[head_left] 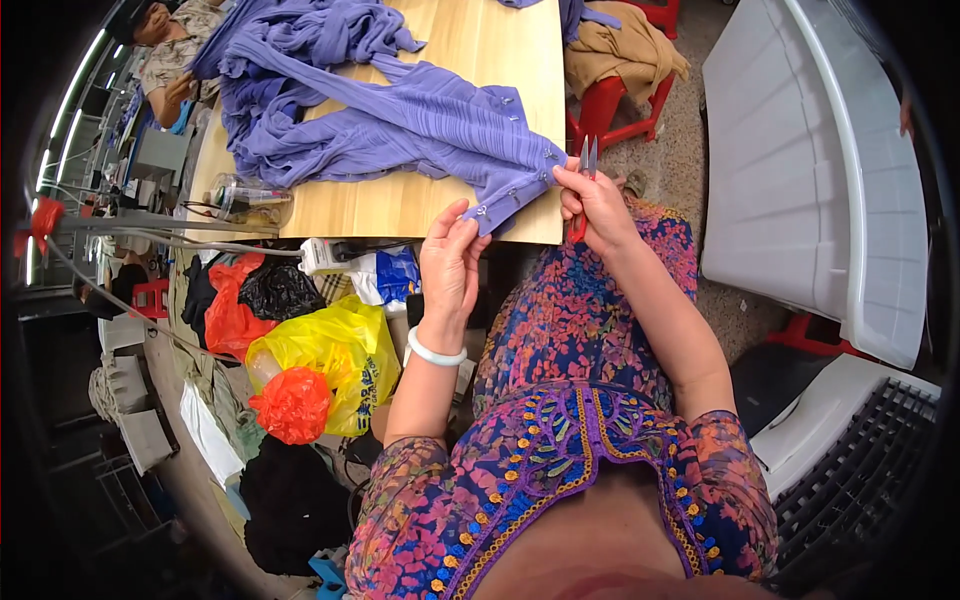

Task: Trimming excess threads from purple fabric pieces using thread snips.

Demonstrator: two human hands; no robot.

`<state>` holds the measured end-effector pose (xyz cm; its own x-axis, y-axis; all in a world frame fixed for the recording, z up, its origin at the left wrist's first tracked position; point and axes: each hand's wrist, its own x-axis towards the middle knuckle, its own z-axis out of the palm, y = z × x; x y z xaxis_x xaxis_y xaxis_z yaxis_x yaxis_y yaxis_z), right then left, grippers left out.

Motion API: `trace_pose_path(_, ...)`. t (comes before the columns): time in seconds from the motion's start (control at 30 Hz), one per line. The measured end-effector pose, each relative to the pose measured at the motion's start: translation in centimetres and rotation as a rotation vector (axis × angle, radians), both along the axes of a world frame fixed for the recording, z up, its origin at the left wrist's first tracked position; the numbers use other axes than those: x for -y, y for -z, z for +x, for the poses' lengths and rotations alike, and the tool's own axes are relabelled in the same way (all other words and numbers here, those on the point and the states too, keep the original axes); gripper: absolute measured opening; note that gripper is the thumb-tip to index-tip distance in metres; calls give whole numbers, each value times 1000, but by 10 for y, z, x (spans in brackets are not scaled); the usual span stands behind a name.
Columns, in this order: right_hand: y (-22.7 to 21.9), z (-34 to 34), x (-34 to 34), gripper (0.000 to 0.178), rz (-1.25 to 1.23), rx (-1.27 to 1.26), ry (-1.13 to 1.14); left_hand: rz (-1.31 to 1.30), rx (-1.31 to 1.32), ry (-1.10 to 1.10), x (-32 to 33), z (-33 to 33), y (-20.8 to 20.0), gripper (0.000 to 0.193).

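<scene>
A purple pleated garment point(420, 115) lies bunched across the wooden table point(350, 212), and its near end reaches the table's front right corner. Small metallic clasps or snaps dot a strip along that end. My left hand point(450, 270) pinches the strip's lower corner between thumb and fingers. At the strip's right end, my right hand point(606, 212) pinches the fabric while keeping a pair of red-handled thread snips point(588, 160) in its palm. The snips' blades point up and away, apart from the cloth. Part of the snips' handle is hidden by my fingers.
A red stool point(603, 105) with tan cloth point(625, 48) stands right of the table. A large white bin point(780, 150) fills the right side. Yellow point(335, 345) and red point(290, 405) plastic bags sit at lower left. Another person point(180, 62) is at the far left.
</scene>
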<state>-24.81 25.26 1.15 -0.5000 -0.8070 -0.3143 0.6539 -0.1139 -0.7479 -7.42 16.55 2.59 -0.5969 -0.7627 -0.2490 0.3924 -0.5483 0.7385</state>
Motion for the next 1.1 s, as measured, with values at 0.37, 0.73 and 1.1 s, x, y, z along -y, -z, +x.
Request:
trace_pose_path(0.37, 9, 12, -34, 35, 272, -897, 81, -4, 182, 45, -13, -18, 8, 26)
trace_pose_path(0.73, -8, 29, -41, 26, 172, -1073, -163, 31, 152, 20, -14, -25, 9, 16)
trace_pose_path(1.1, -11, 31, -36, 24, 105, -1096, -138, 24, 72, 67, -13, -19, 7, 18)
